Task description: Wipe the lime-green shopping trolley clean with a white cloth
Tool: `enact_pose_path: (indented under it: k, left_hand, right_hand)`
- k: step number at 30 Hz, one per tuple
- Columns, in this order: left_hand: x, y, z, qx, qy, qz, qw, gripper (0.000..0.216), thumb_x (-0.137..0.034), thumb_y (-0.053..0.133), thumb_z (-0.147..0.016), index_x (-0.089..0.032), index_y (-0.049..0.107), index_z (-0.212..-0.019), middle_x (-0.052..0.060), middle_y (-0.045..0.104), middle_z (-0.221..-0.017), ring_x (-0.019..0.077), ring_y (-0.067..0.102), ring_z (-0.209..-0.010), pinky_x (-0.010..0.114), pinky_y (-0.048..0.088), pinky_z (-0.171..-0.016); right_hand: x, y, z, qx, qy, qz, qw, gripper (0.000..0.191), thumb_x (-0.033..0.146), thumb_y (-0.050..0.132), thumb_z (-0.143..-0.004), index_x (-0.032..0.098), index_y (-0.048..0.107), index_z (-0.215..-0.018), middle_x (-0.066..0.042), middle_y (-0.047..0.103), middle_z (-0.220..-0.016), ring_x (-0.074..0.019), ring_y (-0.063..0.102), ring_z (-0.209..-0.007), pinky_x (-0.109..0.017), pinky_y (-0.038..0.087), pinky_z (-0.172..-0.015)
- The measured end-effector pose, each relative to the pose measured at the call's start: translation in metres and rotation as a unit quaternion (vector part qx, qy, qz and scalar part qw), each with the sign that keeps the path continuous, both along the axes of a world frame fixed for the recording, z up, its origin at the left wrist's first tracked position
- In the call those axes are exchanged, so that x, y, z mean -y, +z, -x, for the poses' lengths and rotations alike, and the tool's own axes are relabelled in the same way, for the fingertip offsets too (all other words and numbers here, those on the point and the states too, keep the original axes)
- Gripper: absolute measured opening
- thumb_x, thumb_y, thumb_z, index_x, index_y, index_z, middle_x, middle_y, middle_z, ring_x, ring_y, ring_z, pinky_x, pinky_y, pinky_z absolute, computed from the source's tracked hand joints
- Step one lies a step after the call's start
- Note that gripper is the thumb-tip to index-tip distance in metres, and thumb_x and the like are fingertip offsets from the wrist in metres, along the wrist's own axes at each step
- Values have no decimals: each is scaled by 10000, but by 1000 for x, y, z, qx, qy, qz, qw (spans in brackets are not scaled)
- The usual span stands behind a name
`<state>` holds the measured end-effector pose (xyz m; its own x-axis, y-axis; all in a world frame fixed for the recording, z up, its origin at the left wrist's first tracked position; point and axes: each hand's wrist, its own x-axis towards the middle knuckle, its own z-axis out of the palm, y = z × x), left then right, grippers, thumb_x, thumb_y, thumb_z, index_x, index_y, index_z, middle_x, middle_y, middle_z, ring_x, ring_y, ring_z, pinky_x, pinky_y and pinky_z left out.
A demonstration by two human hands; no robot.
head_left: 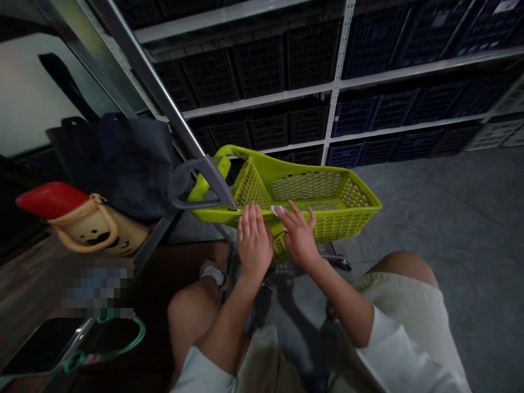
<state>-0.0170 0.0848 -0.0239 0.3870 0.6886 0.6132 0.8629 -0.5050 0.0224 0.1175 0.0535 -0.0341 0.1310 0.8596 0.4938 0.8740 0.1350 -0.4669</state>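
Note:
A lime-green plastic shopping basket (347, 191) sits on a small wheeled trolley in front of my knees. My left hand (254, 240) lies flat on the basket's near rim with its fingers stretched out and together. Beside it my right hand (298, 232) rests on the same rim, fingers extended, with a small white thing (278, 210) under or at its fingertips; I cannot make out what it is. A grey trolley handle (192, 188) on a slanted metal pole stands just left of my left hand.
Metal shelving with rows of dark and blue plastic crates (368, 114) fills the back. At the left hang a dark tote bag (123, 158) and a cream pouch with a red top (82, 224). Grey concrete floor (450, 218) lies to the right.

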Motion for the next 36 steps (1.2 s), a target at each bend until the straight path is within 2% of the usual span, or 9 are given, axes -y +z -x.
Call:
enact_pose_path:
  k: [3, 6, 10, 14, 18, 30, 36]
  left_hand:
    - [0, 3, 1, -1, 1, -3, 1000, 672, -181, 437, -944, -27, 218, -1560, 192, 350, -1605, 312, 267, -1517, 497, 253, -1235]
    - [-1, 1, 0, -2, 0, -13, 1000, 677, -187, 445, -946, -29, 215, -1563, 194, 367, -1596, 316, 288, -1508, 494, 252, -1234]
    - [-4, -7, -1, 5, -4, -26, 1000, 702, -176, 461, -938, -55, 194, -1575, 193, 376, -1591, 306, 293, -1508, 489, 247, -1237]
    - [-6, -10, 1, -14, -19, -37, 999, 715, -144, 483, -919, -127, 216, -1583, 179, 306, -1627, 303, 237, -1527, 501, 258, -1230]
    - [-9, -4, 4, -31, -14, -28, 999, 686, -135, 486, -915, -116, 271, -1566, 197, 235, -1646, 311, 168, -1543, 514, 262, -1224]
    - [-39, 0, 26, 24, 48, -11, 998, 695, -178, 569, -888, -123, 332, -1539, 236, 131, -1664, 358, 104, -1550, 597, 207, -1212]
    - [-38, -4, 24, 34, 79, 11, 996, 730, -183, 561, -881, -101, 284, -1551, 232, 113, -1667, 364, 85, -1552, 642, 162, -1206]
  right_hand:
    - [17, -28, -62, 48, -91, 2, 995, 714, 44, 420, -775, 288, 490, -1443, -39, 616, -1410, -236, 339, -1476, -570, 72, -1193]
    - [34, -47, -111, 85, -163, -1, 983, 663, 78, 423, -803, 293, 508, -1425, -44, 630, -1383, -261, 358, -1463, -587, 113, -1177]
    - [42, -55, -133, 88, -169, -13, 982, 643, 85, 403, -814, 278, 512, -1417, -65, 634, -1361, -246, 393, -1444, -566, 144, -1171]
    - [39, -58, -129, 35, -166, -30, 985, 609, 91, 386, -828, 268, 540, -1389, -70, 633, -1346, -235, 411, -1433, -545, 146, -1176]
    - [37, -57, -123, 2, -165, -31, 986, 651, 75, 403, -805, 304, 540, -1398, -59, 641, -1333, -244, 426, -1416, -557, 137, -1173]
    - [40, -42, -75, 34, -138, 16, 990, 703, 37, 414, -778, 295, 501, -1426, -52, 619, -1398, -239, 449, -1380, -564, 110, -1167]
    - [40, -37, -52, 23, -115, 22, 993, 747, 15, 417, -761, 304, 469, -1448, -45, 612, -1413, -227, 413, -1424, -565, 72, -1175]
